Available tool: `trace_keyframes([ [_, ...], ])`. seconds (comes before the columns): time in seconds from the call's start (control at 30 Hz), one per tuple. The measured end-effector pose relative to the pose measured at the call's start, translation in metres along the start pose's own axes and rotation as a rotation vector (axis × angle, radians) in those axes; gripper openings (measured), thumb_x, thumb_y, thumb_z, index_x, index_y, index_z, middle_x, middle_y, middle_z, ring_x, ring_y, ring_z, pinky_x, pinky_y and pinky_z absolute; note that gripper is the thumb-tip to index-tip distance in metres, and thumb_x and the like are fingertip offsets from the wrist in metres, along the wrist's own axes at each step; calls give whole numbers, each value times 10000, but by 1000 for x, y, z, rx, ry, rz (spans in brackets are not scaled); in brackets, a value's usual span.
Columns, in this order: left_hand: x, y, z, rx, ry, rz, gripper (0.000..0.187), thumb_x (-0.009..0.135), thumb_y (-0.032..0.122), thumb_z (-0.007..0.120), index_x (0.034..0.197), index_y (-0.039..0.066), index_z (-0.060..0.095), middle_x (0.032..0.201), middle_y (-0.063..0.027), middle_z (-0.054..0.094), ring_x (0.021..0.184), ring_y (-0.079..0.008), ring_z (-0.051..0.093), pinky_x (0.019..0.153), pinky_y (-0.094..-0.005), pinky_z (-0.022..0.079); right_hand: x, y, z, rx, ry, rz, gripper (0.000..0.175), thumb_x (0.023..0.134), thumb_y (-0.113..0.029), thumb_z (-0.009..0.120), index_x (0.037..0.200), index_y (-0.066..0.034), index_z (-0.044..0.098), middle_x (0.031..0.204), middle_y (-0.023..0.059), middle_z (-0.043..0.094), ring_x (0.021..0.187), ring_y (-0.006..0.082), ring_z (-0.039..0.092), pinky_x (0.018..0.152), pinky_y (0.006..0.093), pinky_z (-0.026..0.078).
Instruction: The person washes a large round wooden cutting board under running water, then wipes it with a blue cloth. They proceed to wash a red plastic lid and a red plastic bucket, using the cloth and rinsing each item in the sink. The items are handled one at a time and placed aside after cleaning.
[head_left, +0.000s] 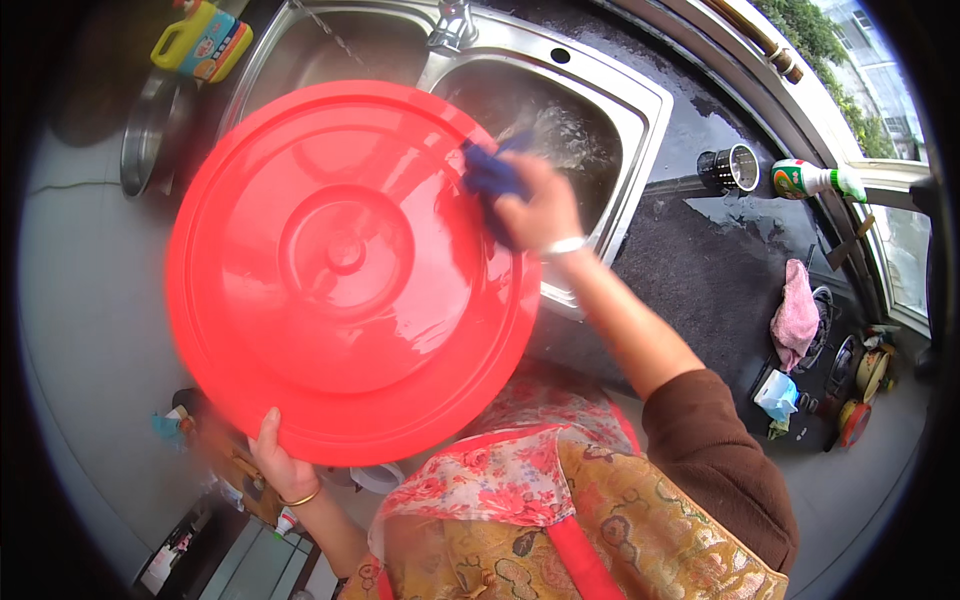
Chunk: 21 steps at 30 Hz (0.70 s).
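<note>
A large round red plastic lid (255, 300) is tilted up in front of me, partly over a stainless steel double sink (645, 112). My left hand (283, 461) grips its lower rim, the thumb on the face towards me. My right hand (541, 201), blurred, holds a dark blue cloth (491, 176) against the lid's upper right edge. Churned water (574, 142) shows in the right basin, behind my right hand. A thin stream of water (330, 34) falls into the left basin, whose lower part the lid hides. The faucet (452, 26) stands between the basins.
A yellow detergent jug (202, 41) and a metal pan (154, 139) are left of the sink. On the wet dark countertop (675, 255) to the right lie a perforated metal cup (729, 168) and a spray bottle (814, 180). A pink cloth (795, 315) rests by the stove burner (823, 322), near the window.
</note>
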<state>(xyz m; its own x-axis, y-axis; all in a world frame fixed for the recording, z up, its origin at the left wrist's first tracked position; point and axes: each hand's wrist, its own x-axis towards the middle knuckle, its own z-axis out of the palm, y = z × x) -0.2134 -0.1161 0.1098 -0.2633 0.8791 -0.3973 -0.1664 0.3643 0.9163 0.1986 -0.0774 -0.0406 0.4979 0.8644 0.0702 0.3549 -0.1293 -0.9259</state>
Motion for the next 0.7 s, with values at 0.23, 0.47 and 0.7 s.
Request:
trace_keyframes([
  [0.23,-1,-20,40,-2,-1,-17,481,840,-43,551,1319,-64,502,1241,-170,604,1128,-279,613,973,-397,511,-80,-111,52,-149,-597,-289,646,661,-160,804,1274,-140,603,1374,122,518,1336,402,416,932,514,433],
  [0.47,5,-34,23,11,72,-125,475,791,-60,536,1265,-84,520,1179,-160,609,1058,-265,621,936,-395,523,-37,-61,96,-292,-466,-439,526,728,-243,754,1225,-144,616,1354,76,527,1337,355,428,905,508,419],
  [0.7,5,-40,11,42,114,-122,498,772,-65,522,1270,-77,526,1189,-165,607,1061,-268,620,940,-392,518,71,-33,128,-300,-235,-274,364,781,-219,685,1117,-99,611,1218,103,599,1167,292,549,925,472,417],
])
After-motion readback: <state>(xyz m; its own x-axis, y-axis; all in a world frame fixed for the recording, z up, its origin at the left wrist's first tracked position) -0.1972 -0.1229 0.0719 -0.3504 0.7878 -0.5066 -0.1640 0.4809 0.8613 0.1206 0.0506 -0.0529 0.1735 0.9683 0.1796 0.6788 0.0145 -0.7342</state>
